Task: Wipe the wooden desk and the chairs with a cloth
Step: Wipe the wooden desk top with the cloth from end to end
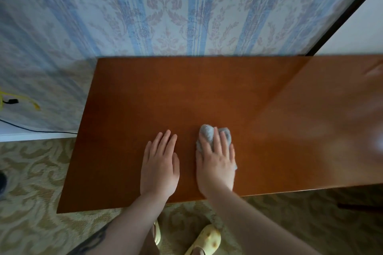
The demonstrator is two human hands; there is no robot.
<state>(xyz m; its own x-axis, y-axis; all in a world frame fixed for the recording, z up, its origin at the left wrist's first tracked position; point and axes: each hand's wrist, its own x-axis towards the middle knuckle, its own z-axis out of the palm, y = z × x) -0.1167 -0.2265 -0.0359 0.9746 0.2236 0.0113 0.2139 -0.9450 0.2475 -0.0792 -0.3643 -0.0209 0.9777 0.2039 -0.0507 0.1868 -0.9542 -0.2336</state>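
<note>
Grey cloth (213, 136) bunched under right hand (215, 163), fingers straight, pressing it onto tabletop (269, 97) near front edge. Left hand (159, 167) flat, fingers together, just beside, apart from cloth.

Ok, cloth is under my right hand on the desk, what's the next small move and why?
Probably sweep the right hand and gray cloth sideways to the right: both sit near the front middle of the desk, with wide bare wood on that side. The left hand lies flat, steadying.
</note>
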